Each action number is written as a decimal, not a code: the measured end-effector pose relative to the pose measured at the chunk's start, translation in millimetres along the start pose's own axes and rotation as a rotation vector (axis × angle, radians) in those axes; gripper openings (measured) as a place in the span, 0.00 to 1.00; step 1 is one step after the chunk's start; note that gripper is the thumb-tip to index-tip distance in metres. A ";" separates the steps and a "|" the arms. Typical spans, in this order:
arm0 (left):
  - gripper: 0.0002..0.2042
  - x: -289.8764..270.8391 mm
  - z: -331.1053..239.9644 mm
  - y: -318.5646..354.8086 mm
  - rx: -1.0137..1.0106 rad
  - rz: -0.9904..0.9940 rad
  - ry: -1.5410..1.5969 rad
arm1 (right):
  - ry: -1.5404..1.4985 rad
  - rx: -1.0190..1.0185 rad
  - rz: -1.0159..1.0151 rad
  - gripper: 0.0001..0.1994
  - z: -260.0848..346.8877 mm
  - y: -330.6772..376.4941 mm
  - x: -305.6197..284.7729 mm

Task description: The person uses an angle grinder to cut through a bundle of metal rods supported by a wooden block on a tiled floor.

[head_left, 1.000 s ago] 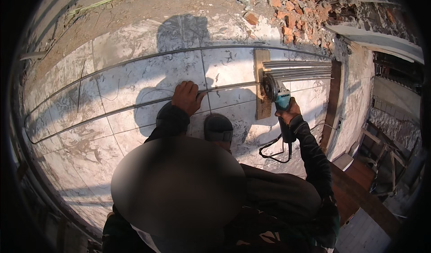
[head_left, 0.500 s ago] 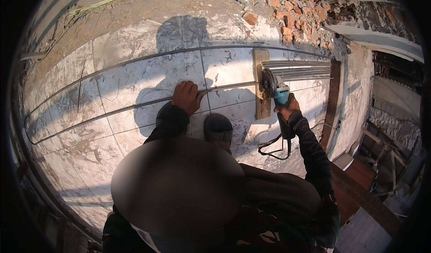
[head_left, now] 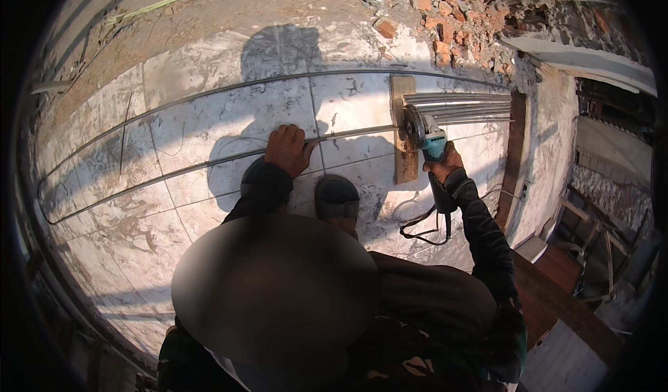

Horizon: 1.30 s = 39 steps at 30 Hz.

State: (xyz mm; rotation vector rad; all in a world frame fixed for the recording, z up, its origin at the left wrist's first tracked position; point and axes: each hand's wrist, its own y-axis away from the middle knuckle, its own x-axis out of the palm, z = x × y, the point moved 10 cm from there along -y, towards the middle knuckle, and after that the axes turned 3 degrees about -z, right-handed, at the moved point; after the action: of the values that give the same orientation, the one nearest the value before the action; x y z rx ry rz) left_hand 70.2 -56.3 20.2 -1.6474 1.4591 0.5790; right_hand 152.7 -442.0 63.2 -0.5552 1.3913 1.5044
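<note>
Just right of centre, gripping an angle grinder (head_left: 435,145) in the fingers of the right hand (head_left: 445,161), with its disc (head_left: 411,129) over a wooden board (head_left: 406,169) at a long rod (head_left: 358,134) from far left; contact hard to tell. Near centre, holding the rod with the closed fingers of the left hand (head_left: 287,150). Apparently cutting; probably needing a steady hold and even pressure next. Loose rods (head_left: 463,104) at upper right, close enough to catch; cord (head_left: 421,237) looped below; foot (head_left: 337,197) between the hands.
</note>
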 end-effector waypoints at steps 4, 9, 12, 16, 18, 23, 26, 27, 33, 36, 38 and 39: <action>0.15 1.1 1.8 0.6 -0.008 -0.001 0.005 | 0.090 0.030 0.013 0.34 2.2 6.4 -4.1; 0.15 2.9 1.9 0.4 -0.013 0.018 0.031 | 0.163 0.044 0.086 0.37 -10.1 11.9 1.4; 0.15 0.5 0.1 -0.9 0.003 0.001 0.034 | 0.156 0.055 0.096 0.37 -17.5 13.0 5.0; 0.14 2.1 1.4 0.4 0.006 0.009 0.021 | 0.147 0.047 0.093 0.36 -13.5 16.5 3.2; 0.14 2.0 1.2 0.9 0.011 0.003 0.026 | 0.138 0.043 0.083 0.36 -11.3 17.9 2.3; 0.15 -0.1 -1.6 0.2 0.018 0.011 0.006 | 0.094 0.049 0.105 0.35 -7.7 17.5 2.6; 0.15 0.1 -0.8 0.6 0.010 0.019 0.005 | 0.134 0.064 0.098 0.36 -9.3 13.5 3.1; 0.15 1.6 0.3 1.1 0.005 0.023 0.006 | 0.136 0.056 0.091 0.36 -8.2 11.5 2.8; 0.14 4.0 2.0 1.5 -0.005 0.011 0.008 | 0.099 0.045 0.020 0.35 -4.5 5.3 -1.5; 0.15 1.8 0.6 0.5 0.000 -0.003 0.025 | 0.063 0.046 0.031 0.35 -6.7 2.5 1.3; 0.16 0.0 -0.5 -0.4 0.005 -0.012 0.035 | 0.072 0.054 0.031 0.35 -6.9 2.1 0.9; 0.16 0.0 -0.7 -0.5 0.006 -0.012 0.038 | 0.071 0.045 0.025 0.35 -8.5 0.9 1.2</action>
State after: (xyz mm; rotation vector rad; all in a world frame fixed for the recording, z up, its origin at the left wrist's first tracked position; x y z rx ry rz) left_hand 70.5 -56.9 20.7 -1.6688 1.4761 0.5391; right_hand 149.1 -449.4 60.7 -0.5699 1.4877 1.4824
